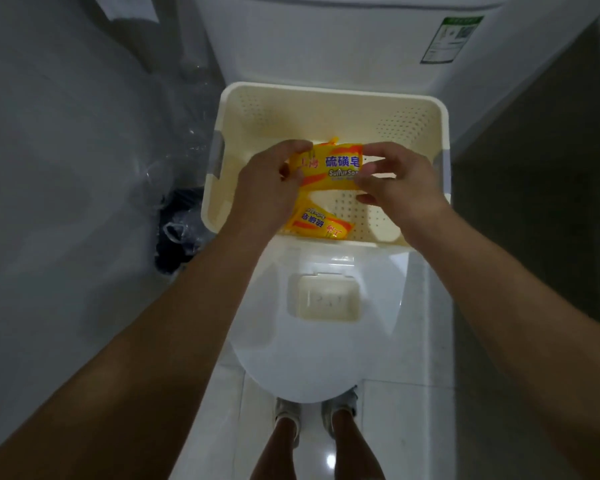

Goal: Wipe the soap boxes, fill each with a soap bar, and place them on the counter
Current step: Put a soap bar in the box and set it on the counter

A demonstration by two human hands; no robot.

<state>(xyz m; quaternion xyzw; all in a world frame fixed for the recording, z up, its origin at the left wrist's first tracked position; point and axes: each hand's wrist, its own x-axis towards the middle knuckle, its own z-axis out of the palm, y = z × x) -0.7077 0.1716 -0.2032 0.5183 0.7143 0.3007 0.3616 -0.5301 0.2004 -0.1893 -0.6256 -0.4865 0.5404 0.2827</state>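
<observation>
1. My left hand (pixel 267 181) grips the left end of a yellow wrapped soap bar (pixel 329 168), fingers curled over its top edge and thumb beneath.
2. My right hand (pixel 395 188) pinches the right end of the same packet, fingertips bent onto the wrapper, so both hands hold it together above the basket.
3. The packet faces me, printed with purple characters and the words "Sulfur Soap".
4. Below it stands a cream perforated basket (pixel 326 109), resting at the back of the closed toilet lid (pixel 312 358).
5. A second wrapped soap bar (pixel 317 223) lies inside the basket near its front wall, its print upside down to me.
6. An open, cream soap box (pixel 323 299) sits on the toilet lid, just in front of the basket and apart from both hands.
7. A dark bag in clear plastic (pixel 177 223) lies on the floor to the left of the basket.
</observation>
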